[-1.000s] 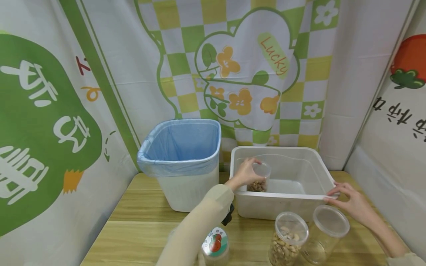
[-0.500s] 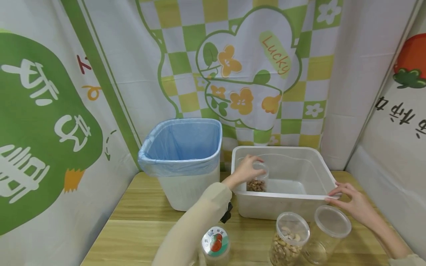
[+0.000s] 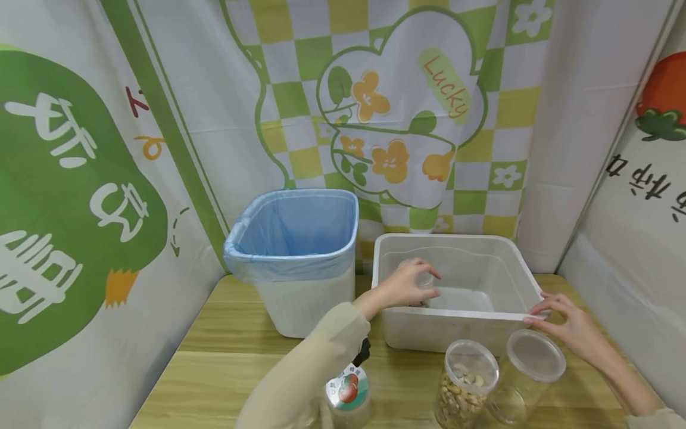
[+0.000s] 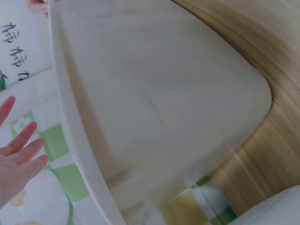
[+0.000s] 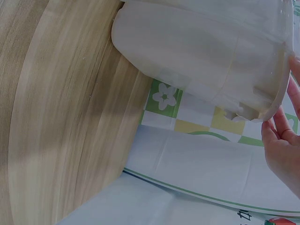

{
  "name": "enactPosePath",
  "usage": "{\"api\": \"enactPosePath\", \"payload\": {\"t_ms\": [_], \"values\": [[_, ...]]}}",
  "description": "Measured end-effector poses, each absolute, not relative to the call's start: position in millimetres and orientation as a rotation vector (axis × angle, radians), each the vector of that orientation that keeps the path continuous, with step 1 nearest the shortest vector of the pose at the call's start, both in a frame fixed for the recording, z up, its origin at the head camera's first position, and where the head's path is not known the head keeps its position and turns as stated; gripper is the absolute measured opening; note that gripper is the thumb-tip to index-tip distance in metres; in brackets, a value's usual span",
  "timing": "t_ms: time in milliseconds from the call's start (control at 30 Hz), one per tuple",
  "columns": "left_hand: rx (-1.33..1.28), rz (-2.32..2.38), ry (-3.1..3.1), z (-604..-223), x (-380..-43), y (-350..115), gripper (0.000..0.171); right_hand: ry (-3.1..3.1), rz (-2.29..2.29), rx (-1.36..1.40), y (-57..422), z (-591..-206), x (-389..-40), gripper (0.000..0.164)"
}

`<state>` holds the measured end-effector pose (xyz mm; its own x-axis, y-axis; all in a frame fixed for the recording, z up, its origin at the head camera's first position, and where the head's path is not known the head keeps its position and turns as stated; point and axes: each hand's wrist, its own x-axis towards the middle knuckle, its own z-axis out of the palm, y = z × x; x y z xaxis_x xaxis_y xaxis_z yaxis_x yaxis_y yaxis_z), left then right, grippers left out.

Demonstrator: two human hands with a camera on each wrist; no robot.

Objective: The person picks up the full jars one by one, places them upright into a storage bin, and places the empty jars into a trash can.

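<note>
Inside the white plastic tub (image 3: 455,330), a clear jar of brown nuts (image 3: 426,279) stands at the left end, mostly hidden by my left hand (image 3: 404,285). That hand is over the jar; in the left wrist view its fingers (image 4: 21,140) are spread and hold nothing. My right hand (image 3: 570,328) pinches the tub's front right corner, thumb below the rim and fingers on it. In front of the tub stand a lidded jar of cashews (image 3: 463,384) and a clear lidded jar (image 3: 527,375) with nothing visible in it.
Left of the tub stands a white bin with a blue liner (image 3: 300,286). A jar with a tomato-picture lid (image 3: 348,387) is at the front, partly behind my left sleeve (image 3: 311,363). Fabric walls (image 3: 214,119) enclose the wooden table (image 3: 214,363).
The left hand has let go of the nut jar's top; its fingers have parted and moved slightly right and down over the jar. The right hand stays on the tub's corner.
</note>
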<state>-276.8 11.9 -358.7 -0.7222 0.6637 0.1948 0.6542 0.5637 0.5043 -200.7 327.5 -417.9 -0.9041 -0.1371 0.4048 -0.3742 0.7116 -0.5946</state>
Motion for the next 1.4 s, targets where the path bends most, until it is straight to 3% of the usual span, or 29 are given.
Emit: {"api": "enactPosePath", "payload": {"t_ms": [867,1400], "values": [[1.496,0.713,2.483,-358,-208,14,0.034,-2.607,1.021,0.393,328,-415,-201,0.018],[1.531,0.924,2.49,-396,-185,21,0.037,-2.588,1.023,0.366,327,-419,-200,0.018]]}}
